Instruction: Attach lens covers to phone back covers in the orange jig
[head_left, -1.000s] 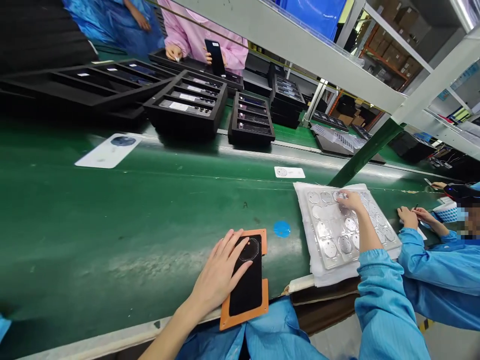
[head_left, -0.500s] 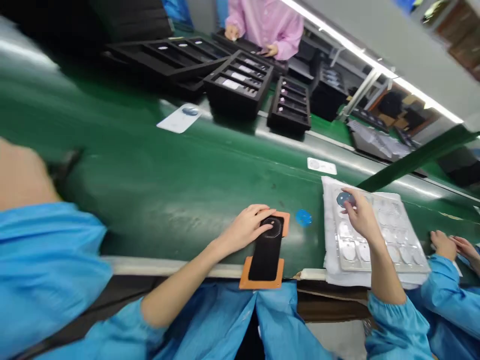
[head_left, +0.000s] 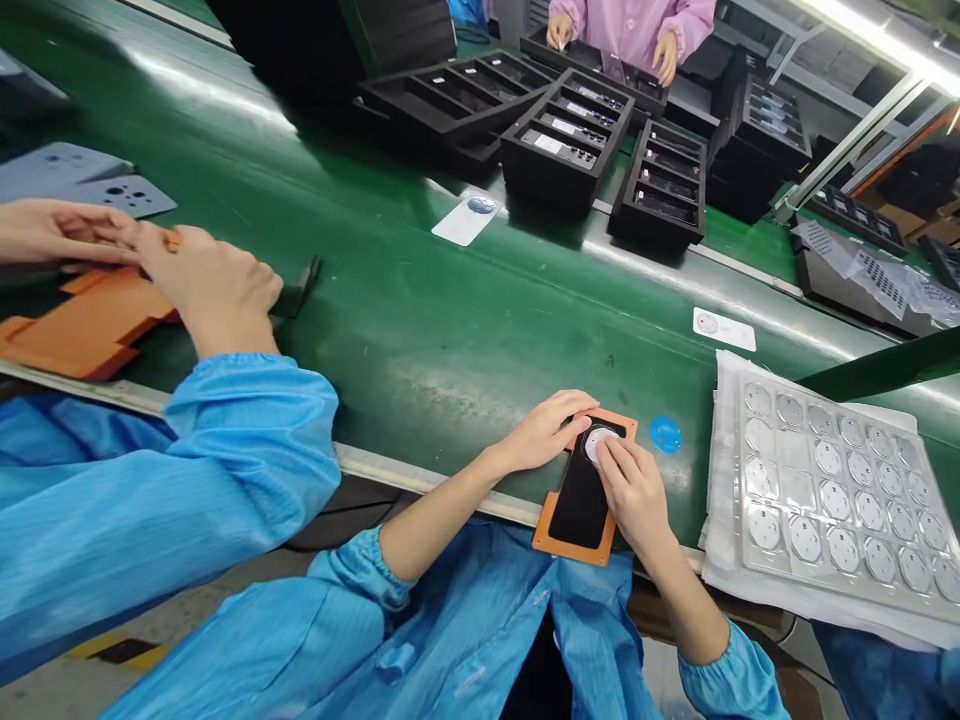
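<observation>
In front of me a black phone-shaped panel lies in an orange fixture at the table's front edge. My left hand rests on the upper left of the fixture and panel, its fingers stretched out. Between the fingertips of my right hand is a round white disc, held against the panel's upper end. The fingers partly cover the disc. To the right, a clear plastic tray carries rows of similar discs, with some cells bare, on white sheets.
A blue round film lies right of the fixture. Farther back are white cards and black compartment trays. At left, a co-worker's hands handle an orange fixture. Another person in pink works across the table.
My right hand has moved left from the tray to the panel and now presses a white disc there. My left hand stays at the panel's top. The view has shifted left.
</observation>
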